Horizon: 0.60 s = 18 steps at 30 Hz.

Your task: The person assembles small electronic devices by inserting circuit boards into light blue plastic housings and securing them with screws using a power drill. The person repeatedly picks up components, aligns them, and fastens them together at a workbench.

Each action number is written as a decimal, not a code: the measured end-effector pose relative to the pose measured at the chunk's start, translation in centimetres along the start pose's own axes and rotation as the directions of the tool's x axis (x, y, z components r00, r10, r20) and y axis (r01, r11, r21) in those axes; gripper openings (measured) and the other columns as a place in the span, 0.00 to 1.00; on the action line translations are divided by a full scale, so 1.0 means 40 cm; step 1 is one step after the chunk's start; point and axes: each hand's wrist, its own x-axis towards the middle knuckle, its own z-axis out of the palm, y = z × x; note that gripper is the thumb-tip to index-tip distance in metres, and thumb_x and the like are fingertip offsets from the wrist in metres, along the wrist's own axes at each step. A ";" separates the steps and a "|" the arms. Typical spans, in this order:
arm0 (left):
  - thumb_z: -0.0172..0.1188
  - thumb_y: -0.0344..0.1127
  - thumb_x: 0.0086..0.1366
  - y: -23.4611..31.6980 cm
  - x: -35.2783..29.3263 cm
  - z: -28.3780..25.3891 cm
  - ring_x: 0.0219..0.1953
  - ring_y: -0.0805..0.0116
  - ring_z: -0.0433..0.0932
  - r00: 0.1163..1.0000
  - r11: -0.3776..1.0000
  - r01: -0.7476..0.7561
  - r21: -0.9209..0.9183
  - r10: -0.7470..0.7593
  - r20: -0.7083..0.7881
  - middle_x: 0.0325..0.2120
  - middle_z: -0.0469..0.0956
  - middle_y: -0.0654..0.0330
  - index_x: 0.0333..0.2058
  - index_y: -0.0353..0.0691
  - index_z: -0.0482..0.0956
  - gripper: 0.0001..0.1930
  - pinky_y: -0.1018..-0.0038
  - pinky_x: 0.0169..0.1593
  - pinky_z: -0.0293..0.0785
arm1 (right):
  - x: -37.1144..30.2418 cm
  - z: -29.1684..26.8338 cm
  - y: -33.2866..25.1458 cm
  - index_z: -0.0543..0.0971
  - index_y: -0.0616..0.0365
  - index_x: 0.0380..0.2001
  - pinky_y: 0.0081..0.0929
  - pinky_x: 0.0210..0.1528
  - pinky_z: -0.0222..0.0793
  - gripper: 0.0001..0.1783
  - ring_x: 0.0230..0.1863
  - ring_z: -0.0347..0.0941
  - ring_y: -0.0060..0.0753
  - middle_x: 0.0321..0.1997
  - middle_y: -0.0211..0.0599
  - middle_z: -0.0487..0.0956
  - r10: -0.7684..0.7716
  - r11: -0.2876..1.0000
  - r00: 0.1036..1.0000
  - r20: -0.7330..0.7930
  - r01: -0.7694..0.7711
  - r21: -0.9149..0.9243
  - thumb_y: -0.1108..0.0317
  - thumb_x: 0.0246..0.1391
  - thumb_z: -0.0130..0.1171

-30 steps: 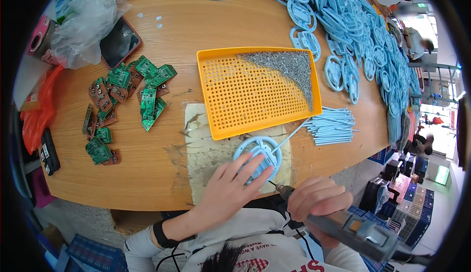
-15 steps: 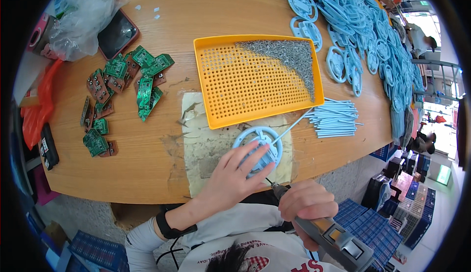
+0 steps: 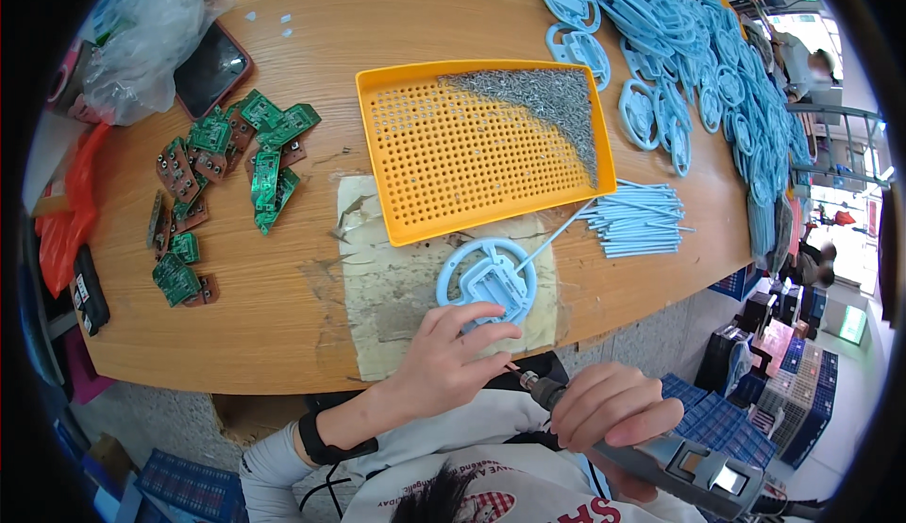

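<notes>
head: yellow tray (image 3: 444,169) just beyond blue ring (image 3: 495,284)

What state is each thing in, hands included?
Left hand: bent, over the blue ring's near edge
Right hand: closed around the power screwdriver
Power screwdriver: gripped, bit toward left hand
Blue ring: flat on the mat
Yellow tray: screws heaped toward its far right corner
Blue rods: loosely piled
Other blue rings: mostly heaped
Circuit boards: jumbled
Phone: face up, screen dark
Clear bag: crumpled

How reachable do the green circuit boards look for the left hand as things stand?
Probably yes: between the left hand and the green circuit boards lie just the stained mat and tabletop.
</notes>
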 end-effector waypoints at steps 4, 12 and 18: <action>0.67 0.35 0.48 0.005 0.008 -0.004 0.55 0.62 0.67 1.000 1.000 0.011 0.000 -0.011 0.018 0.48 0.74 0.65 0.29 0.44 0.80 0.08 0.64 0.51 0.63 | -0.006 0.002 0.004 0.65 0.66 0.36 0.29 0.16 0.72 0.30 0.13 0.72 0.35 0.14 0.42 0.73 -0.014 0.999 0.999 -0.044 0.012 -0.036 0.46 0.55 0.59; 0.67 0.38 0.48 -0.021 0.027 -0.023 0.61 0.56 0.62 0.991 0.979 0.018 0.202 -0.044 0.126 0.60 0.65 0.59 0.52 0.49 0.73 0.29 0.58 0.60 0.61 | -0.028 -0.024 0.054 0.65 0.66 0.36 0.25 0.14 0.71 0.32 0.11 0.71 0.31 0.13 0.38 0.73 -0.062 0.986 0.998 -0.012 0.059 -0.153 0.43 0.54 0.59; 0.66 0.38 0.49 -0.028 0.031 -0.031 0.62 0.54 0.62 0.975 0.975 0.049 0.216 -0.093 0.200 0.62 0.62 0.58 0.55 0.51 0.72 0.30 0.58 0.61 0.60 | -0.030 -0.027 0.067 0.66 0.67 0.37 0.25 0.13 0.70 0.34 0.11 0.71 0.31 0.13 0.38 0.74 -0.047 0.973 0.998 0.046 0.056 -0.226 0.41 0.53 0.59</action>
